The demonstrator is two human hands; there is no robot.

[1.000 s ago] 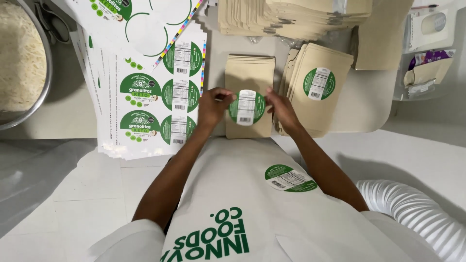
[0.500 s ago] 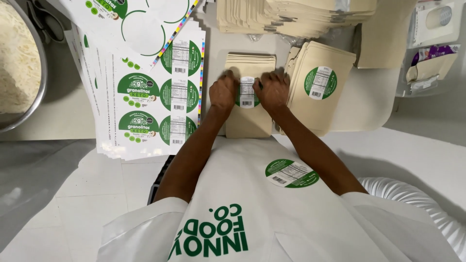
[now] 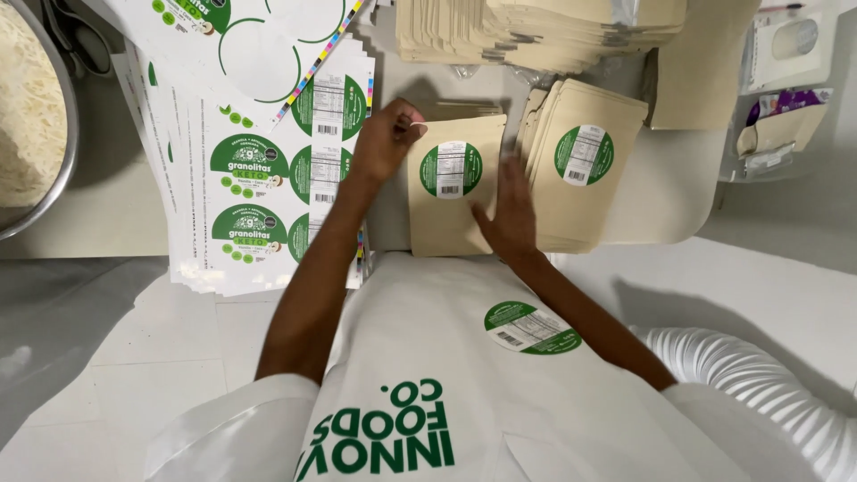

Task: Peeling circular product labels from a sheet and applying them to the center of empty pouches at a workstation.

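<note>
Nearest to us, a round green sticker (image 3: pixel 532 327) sits on our white apron (image 3: pixel 464 357), and a white ribbed hose (image 3: pixel 768 393) curls at the near right. Just beyond the apron, on the white desk (image 3: pixel 107 214), our right hand (image 3: pixel 511 210) lies flat, fingers spread apart, on the right edge of a tan paper pouch (image 3: pixel 451 219) in the middle. This pouch bears a round green label (image 3: pixel 451 170) on its upper half. Our left hand (image 3: pixel 386 138) pinches the pouch's far left corner, its grip clamped on the paper. Just right of it rests a stack of labelled pouches (image 3: pixel 585 170). To the left lie label sheets (image 3: pixel 259 170), with a metal bowl (image 3: pixel 40 116) at the far left. Farthest away is a pile of blank pouches (image 3: pixel 536 31).
</note>
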